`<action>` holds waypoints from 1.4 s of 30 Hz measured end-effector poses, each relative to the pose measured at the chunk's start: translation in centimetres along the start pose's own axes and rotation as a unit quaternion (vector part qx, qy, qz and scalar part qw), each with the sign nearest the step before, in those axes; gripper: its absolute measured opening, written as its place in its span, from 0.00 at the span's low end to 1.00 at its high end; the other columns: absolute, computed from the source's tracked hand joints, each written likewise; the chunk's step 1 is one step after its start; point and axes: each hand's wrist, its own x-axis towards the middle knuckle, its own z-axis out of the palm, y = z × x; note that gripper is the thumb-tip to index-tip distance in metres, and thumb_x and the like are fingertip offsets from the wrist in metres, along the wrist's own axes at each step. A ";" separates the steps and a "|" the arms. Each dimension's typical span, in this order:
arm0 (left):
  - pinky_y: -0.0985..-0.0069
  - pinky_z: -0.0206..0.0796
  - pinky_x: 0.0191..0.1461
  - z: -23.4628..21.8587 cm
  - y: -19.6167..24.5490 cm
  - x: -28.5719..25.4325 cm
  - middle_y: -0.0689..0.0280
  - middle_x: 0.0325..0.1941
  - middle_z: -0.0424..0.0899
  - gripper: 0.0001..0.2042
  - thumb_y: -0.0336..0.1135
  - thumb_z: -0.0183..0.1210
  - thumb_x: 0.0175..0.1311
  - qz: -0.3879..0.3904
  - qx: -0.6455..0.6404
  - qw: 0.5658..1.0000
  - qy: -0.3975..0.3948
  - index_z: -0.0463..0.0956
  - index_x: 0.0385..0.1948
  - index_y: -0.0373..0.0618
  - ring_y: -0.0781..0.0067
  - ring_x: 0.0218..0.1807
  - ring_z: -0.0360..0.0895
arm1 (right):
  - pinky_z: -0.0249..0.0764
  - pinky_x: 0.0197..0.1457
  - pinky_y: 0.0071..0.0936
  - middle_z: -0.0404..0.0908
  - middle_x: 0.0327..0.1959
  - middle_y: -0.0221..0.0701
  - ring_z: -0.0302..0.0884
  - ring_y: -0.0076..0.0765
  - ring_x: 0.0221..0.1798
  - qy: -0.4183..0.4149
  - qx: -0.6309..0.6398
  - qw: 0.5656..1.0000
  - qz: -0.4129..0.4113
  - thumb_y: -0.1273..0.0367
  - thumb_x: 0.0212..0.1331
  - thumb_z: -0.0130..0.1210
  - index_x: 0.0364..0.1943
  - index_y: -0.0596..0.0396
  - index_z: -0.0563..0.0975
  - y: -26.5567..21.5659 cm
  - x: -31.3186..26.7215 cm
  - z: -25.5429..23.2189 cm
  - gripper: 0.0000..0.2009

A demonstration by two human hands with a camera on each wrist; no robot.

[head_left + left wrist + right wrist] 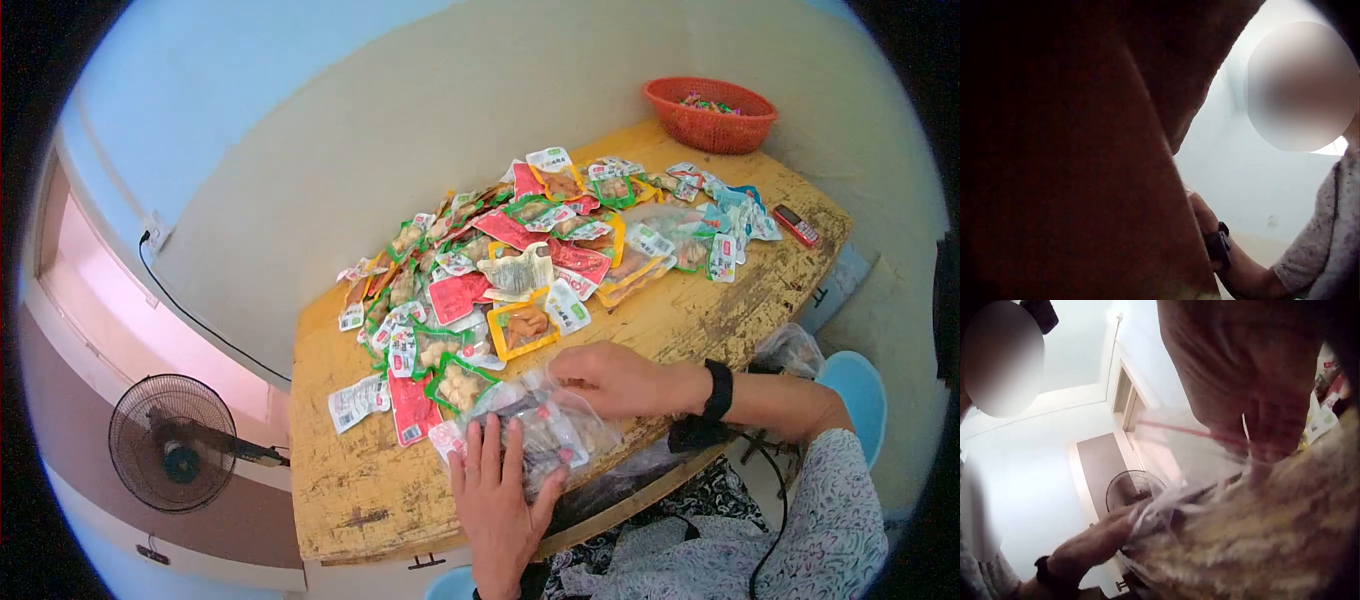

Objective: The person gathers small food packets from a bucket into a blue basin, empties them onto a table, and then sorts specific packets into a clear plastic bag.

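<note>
A clear plastic bag (pixel 545 430) with dark contents and small red spots lies near the table's front edge. My left hand (pixel 500 505) rests on its left part, fingers straight and spread. At the bag's upper right side, my right hand (pixel 620 380) pinches the plastic with curled fingers. The right wrist view shows the clear film (pixel 1169 444), crossed by a red strip, stretched beside the right hand (pixel 1241 375). Just beyond the bag lies a green-edged snack packet (pixel 461 386). Dark, close skin fills most of the left wrist view.
A large heap of snack packets (pixel 500 270) covers the middle of the worn yellow table (pixel 350 500). Behind it stand a red basket (pixel 710 125) holding small wrapped pieces and, farther right, a phone (pixel 796 225). A fan (pixel 175 445) is at left, a blue basin (pixel 858 400) at right.
</note>
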 end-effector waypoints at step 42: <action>0.49 0.42 0.79 -0.2 -0.4 -0.3 0.56 0.77 0.63 0.31 0.48 0.60 0.66 0.010 -0.030 0.999 0.012 0.67 0.69 0.47 0.51 0.79 0.55 | 0.74 0.58 0.53 0.77 0.62 0.38 0.76 0.52 0.61 -0.079 -0.426 0.870 0.234 0.54 0.66 0.54 0.59 0.41 0.78 16.3 5.8 -15.3 0.20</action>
